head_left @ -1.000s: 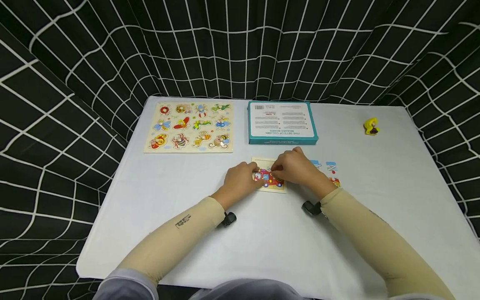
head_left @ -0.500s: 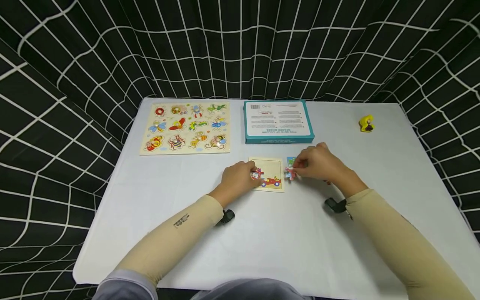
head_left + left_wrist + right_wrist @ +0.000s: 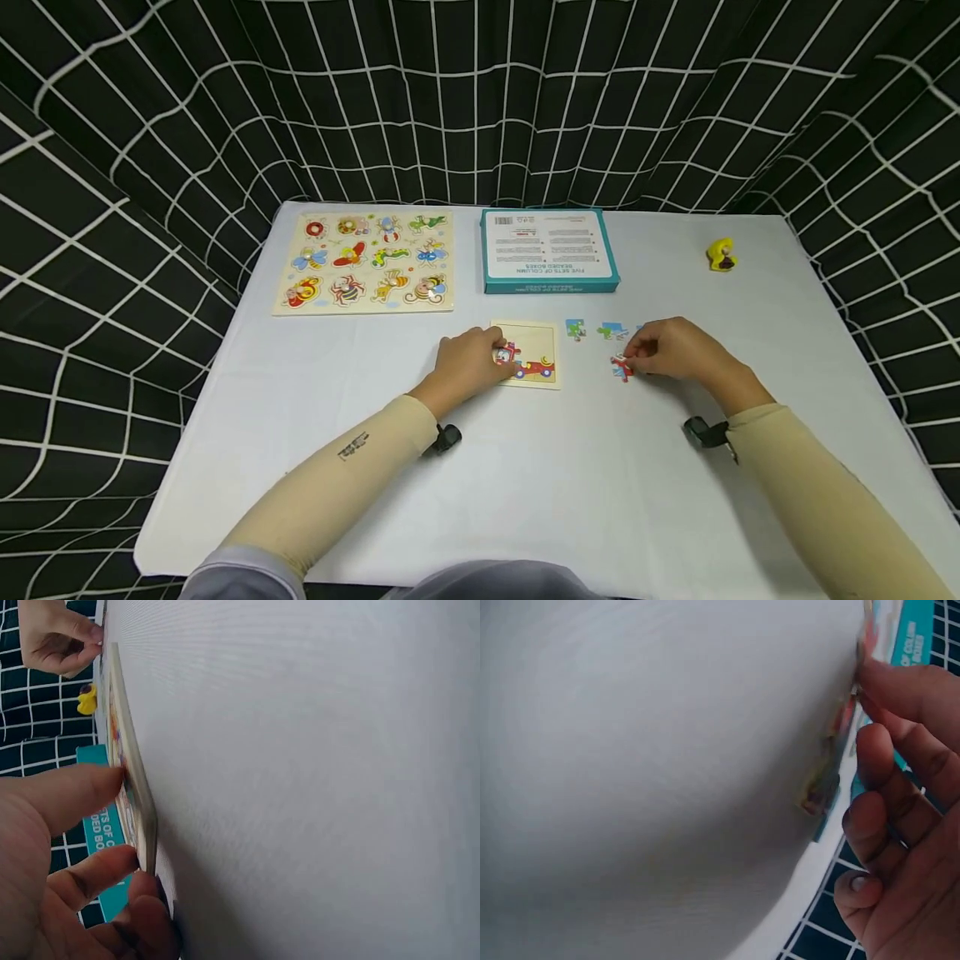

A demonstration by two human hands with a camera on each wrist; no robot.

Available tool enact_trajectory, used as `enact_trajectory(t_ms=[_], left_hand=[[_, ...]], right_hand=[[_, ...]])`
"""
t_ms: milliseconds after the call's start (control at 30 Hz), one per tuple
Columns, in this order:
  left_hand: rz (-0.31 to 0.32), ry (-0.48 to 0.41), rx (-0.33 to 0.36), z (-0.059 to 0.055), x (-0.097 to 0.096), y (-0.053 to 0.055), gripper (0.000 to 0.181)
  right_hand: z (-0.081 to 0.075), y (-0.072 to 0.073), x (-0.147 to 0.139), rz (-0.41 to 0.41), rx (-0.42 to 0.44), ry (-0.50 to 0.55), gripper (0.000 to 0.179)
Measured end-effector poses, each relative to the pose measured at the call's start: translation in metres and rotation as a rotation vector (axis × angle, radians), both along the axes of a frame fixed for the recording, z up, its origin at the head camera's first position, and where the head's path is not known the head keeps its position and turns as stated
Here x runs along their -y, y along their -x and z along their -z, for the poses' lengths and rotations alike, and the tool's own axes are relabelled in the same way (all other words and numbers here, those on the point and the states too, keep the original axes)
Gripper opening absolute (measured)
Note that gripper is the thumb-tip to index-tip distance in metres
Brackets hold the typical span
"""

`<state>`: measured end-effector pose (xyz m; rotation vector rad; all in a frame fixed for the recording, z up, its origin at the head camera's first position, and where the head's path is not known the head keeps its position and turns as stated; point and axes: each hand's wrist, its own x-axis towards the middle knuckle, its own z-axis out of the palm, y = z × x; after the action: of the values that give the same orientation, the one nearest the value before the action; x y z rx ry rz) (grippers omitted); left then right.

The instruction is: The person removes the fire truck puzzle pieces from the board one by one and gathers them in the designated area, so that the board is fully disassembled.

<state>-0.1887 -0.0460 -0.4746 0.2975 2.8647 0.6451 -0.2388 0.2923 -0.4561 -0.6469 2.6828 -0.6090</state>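
Note:
A small square wooden puzzle board (image 3: 538, 340) lies on the white table, with part of a red vehicle picture along its lower half. My left hand (image 3: 467, 365) grips its left side, thumb over the top and fingers at the edge (image 3: 136, 787). Off to the board's right, my right hand (image 3: 678, 357) pinches a red and blue puzzle piece (image 3: 620, 368) between thumb and forefinger, low over the table. Loose puzzle pieces lie just behind it, among them a blue and green one (image 3: 575, 328) and another (image 3: 612, 331). My right hand partly hides others.
A larger wooden peg board with insect pictures (image 3: 363, 262) lies at the back left. Behind the small board stands a teal and white box (image 3: 549, 250). A little yellow toy (image 3: 721, 255) sits at the back right. Dark netted cloth (image 3: 480, 100) hangs beyond the table.
My right hand has moved right, away from the small board, carrying the red and blue puzzle piece out of the picture. The left hand keeps its grip on the board.

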Motion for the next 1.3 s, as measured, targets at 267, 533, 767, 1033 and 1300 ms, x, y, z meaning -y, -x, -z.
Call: enact_trajectory(t_ms=[267, 533, 767, 1033, 1300], left_hand=[[0.011, -0.055, -0.003, 0.003, 0.007, 0.001, 0.044], [-0.025, -0.105, 0.002, 0.002, 0.010, -0.006, 0.031], [-0.019, -0.123, -0.009, 0.001, 0.009, -0.009, 0.029], [-0.033, -0.084, -0.004, -0.001, 0.013, -0.010, 0.027], [-0.026, -0.084, -0.014, -0.001, 0.018, -0.011, 0.028]], right_hand=[[-0.010, 0.001, 0.036, 0.034, 0.053, 0.035, 0.008], [-0.010, 0.000, 0.126, -0.196, -0.089, -0.020, 0.010], [-0.010, -0.002, 0.162, -0.168, -0.081, -0.064, 0.009], [-0.008, -0.001, 0.171, -0.183, -0.108, -0.062, 0.006], [-0.025, 0.003, 0.139, -0.115, -0.117, -0.015, 0.011]])
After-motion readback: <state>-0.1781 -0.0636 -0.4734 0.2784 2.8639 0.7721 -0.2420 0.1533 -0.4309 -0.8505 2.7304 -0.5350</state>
